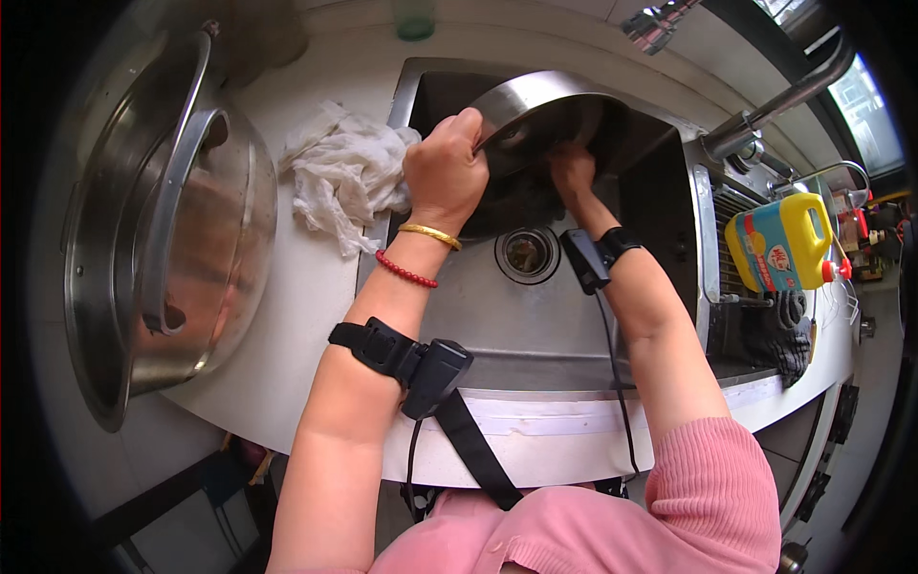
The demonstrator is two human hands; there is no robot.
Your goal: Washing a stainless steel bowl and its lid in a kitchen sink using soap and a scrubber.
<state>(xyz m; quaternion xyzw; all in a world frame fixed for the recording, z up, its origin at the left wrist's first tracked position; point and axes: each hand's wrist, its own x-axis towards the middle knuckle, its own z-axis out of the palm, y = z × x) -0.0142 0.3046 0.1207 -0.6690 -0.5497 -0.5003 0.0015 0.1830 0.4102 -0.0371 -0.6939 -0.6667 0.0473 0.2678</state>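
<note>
A round stainless-steel pan or basin [545, 90] is held tilted on its edge in the sink, its dark hollow turned towards me. My left hand [446, 161] is closed around its left rim. Inside the shaded hollow, my right hand [572, 168] is bent inwards against or close to the metal. Shadow hides its fingertips, so whether it holds anything cannot be told. Below the pan lie the steel sink floor [495, 316] and a round drain [528, 255] with some debris in its basket.
A crumpled white cloth [344, 172] lies left of the sink, beside a large steel pot [208, 258] with handles. On the right are a tap [782, 93], a rack [724, 215], a yellow detergent jug [778, 244] and dark cloths [785, 337]. A green cup [414, 20] stands behind.
</note>
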